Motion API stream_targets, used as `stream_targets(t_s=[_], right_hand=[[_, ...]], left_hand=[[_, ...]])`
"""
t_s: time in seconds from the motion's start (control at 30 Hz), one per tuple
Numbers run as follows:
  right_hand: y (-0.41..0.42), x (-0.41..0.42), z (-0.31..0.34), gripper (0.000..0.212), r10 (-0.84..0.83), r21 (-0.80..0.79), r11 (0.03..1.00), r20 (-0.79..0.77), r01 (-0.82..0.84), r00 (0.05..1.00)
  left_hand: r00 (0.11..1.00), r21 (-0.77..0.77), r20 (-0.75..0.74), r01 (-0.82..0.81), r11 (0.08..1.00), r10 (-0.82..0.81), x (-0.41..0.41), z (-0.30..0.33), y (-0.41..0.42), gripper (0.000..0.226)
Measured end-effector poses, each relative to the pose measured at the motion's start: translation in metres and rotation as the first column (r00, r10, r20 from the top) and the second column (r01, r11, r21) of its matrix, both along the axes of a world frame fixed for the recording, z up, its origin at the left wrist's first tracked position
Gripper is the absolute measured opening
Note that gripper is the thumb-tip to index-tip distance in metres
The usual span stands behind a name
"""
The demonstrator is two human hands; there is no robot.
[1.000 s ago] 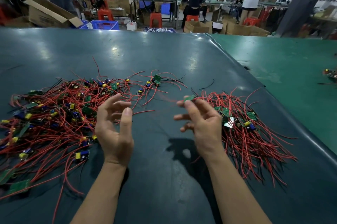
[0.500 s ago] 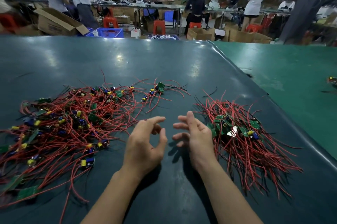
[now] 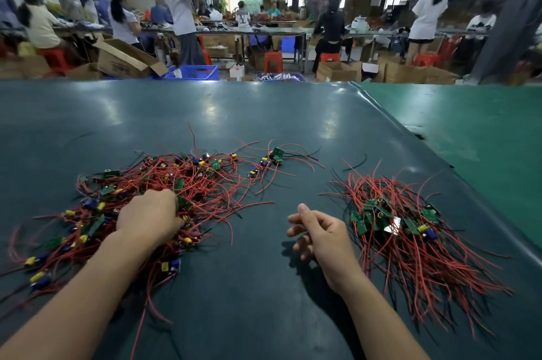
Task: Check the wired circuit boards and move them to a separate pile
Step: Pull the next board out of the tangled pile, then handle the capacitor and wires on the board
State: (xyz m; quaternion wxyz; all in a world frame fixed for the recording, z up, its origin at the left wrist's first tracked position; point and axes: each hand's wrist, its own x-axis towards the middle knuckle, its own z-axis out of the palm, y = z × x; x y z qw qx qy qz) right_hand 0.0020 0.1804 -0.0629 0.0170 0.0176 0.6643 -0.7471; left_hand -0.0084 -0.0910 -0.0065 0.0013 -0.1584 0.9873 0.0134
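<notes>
On the dark green surface point(image 3: 264, 113) lie two heaps of wired circuit boards. The larger, untidy heap point(image 3: 164, 189) spreads across the left and centre of the frame: small green boards with yellow and blue components, tangled in red wires, with a few boards strung out toward the upper centre. The smaller pile point(image 3: 401, 227) sits at the right of the frame, its red wires fanning toward the lower right and its green boards bunched at its upper middle.

The left hand point(image 3: 149, 217) is down in the larger heap at centre left, back of the hand up, fingers curled into the tangle of wires and boards. Its fingertips are hidden under the hand and the wires, so which board its grip has hold of cannot be told; a green board point(image 3: 183, 203) shows right at the knuckles.

The right hand point(image 3: 319, 235) hovers above bare surface in the lower centre, between the two heaps and just left of the smaller pile. Its fingers are loosely curled, thumb raised, and its grip is empty; it touches neither pile.

A lighter green surface point(image 3: 469, 130) adjoins at the right. Beyond the far edge, in the upper part of the frame, people work at long benches among cardboard boxes point(image 3: 126, 59), a blue crate point(image 3: 195, 72) and red stools point(image 3: 272, 62).
</notes>
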Motion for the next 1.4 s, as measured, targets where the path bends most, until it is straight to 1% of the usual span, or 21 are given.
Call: stream_targets(t_s=[0.17, 0.27, 0.37, 0.47, 0.57, 0.6, 0.63, 0.67, 0.73, 0.77, 0.8, 0.83, 0.9, 0.97, 1.03, 1.1, 1.17, 1.27, 1.3, 1.37, 1.4], right_hand=[[0.000, -0.001, -0.002, 0.033, 0.009, 0.012, 1.000, -0.002, -0.009, 1.000], [0.001, -0.001, -0.003, 0.032, 0.012, 0.012, 1.000, -0.011, -0.012, 1.000], [0.001, -0.001, -0.003, 0.032, 0.018, 0.022, 1.000, -0.013, -0.018, 1.000], [0.002, -0.002, -0.004, 0.032, 0.021, 0.026, 0.999, -0.015, -0.021, 1.000], [0.003, -0.003, -0.005, 0.031, 0.023, 0.025, 0.999, -0.018, -0.023, 1.000], [0.003, -0.003, -0.005, 0.031, 0.026, 0.026, 0.999, -0.021, -0.025, 0.999], [0.003, -0.003, -0.006, 0.031, 0.029, 0.028, 0.999, -0.024, -0.028, 0.999], [0.003, -0.004, -0.006, 0.031, 0.030, 0.030, 0.999, -0.026, -0.030, 0.999], [0.003, -0.004, -0.007, 0.031, 0.028, 0.035, 0.999, -0.028, -0.027, 0.999], [0.003, -0.004, -0.007, 0.030, 0.026, 0.038, 0.999, -0.030, -0.025, 0.999], [0.003, -0.004, -0.007, 0.030, 0.025, 0.041, 0.999, -0.032, -0.023, 0.999], [0.003, -0.004, -0.007, 0.030, 0.024, 0.043, 0.999, -0.034, -0.022, 0.999], [0.002, -0.004, -0.007, 0.030, 0.023, 0.045, 0.999, -0.035, -0.021, 0.999], [0.002, -0.004, -0.006, 0.029, 0.025, 0.049, 0.999, -0.034, -0.023, 0.999], [0.001, -0.004, -0.005, 0.028, 0.029, 0.051, 0.998, -0.035, -0.028, 0.999], [0.001, -0.003, -0.005, 0.028, 0.031, 0.055, 0.998, -0.040, -0.029, 0.999], [0.000, -0.003, -0.005, 0.027, 0.031, 0.062, 0.998, -0.040, -0.029, 0.999], [0.000, -0.003, -0.004, 0.027, 0.035, 0.071, 0.997, -0.033, -0.033, 0.999], [0.000, -0.003, -0.004, 0.027, 0.037, 0.075, 0.997, -0.032, -0.034, 0.999], [0.001, -0.002, -0.003, 0.027, 0.038, 0.087, 0.996, -0.032, -0.035, 0.999], [0.001, -0.001, -0.003, 0.027, 0.038, 0.089, 0.995, -0.033, -0.035, 0.999]], left_hand=[[0.983, 0.229, -0.164, -0.038, 0.973, 0.077, 0.003, 0.002, 0.000, 0.030], [0.925, 0.317, -0.346, -0.043, 0.947, 0.158, 0.007, 0.017, -0.001, 0.023], [0.857, 0.390, -0.489, 0.046, 0.920, 0.164, 0.010, 0.037, 0.001, 0.017], [0.789, 0.395, -0.589, 0.095, 0.914, 0.173, 0.011, 0.055, 0.002, 0.018], [0.695, 0.340, -0.709, 0.194, 0.920, 0.116, 0.013, 0.063, 0.004, 0.016], [0.691, 0.316, -0.718, 0.216, 0.924, 0.084, 0.013, 0.064, 0.006, 0.014], [0.732, 0.298, -0.680, 0.219, 0.929, 0.045, 0.012, 0.064, 0.007, 0.012], [0.816, 0.281, -0.578, 0.198, 0.939, 0.001, 0.008, 0.064, 0.006, 0.011], [0.967, 0.244, -0.248, 0.115, 0.963, -0.053, 0.000, 0.063, 0.003, 0.011], [0.992, 0.215, -0.109, 0.078, 0.974, -0.055, -0.004, 0.062, -0.001, 0.015], [0.998, 0.179, -0.039, 0.064, 0.982, -0.058, -0.008, 0.062, -0.004, 0.019], [0.997, 0.149, -0.037, 0.072, 0.986, -0.067, -0.011, 0.061, -0.006, 0.020], [0.986, 0.123, -0.107, 0.141, 0.982, -0.128, -0.016, 0.057, -0.009, 0.011], [0.977, 0.066, -0.032, 0.214, 0.975, -0.212, -0.017, 0.046, -0.006, 0.011], [0.973, -0.052, 0.061, 0.225, 0.973, -0.222, -0.018, 0.027, -0.006, 0.022], [0.972, -0.099, 0.060, 0.230, 0.968, -0.225, -0.019, 0.015, -0.011, 0.029], [0.974, 0.000, 0.091, 0.207, 0.978, -0.206, -0.019, 0.016, -0.016, 0.031], [0.986, 0.290, 0.092, 0.107, 0.951, -0.138, -0.023, 0.027, -0.024, 0.036], [0.987, 0.289, 0.082, 0.106, 0.951, -0.135, -0.024, 0.028, -0.025, 0.031], [0.988, 0.161, 0.076, 0.119, 0.980, -0.132, -0.024, 0.025, -0.022, 0.019], [0.990, 0.091, 0.066, 0.121, 0.989, -0.127, -0.024, 0.020, -0.019, 0.019]])
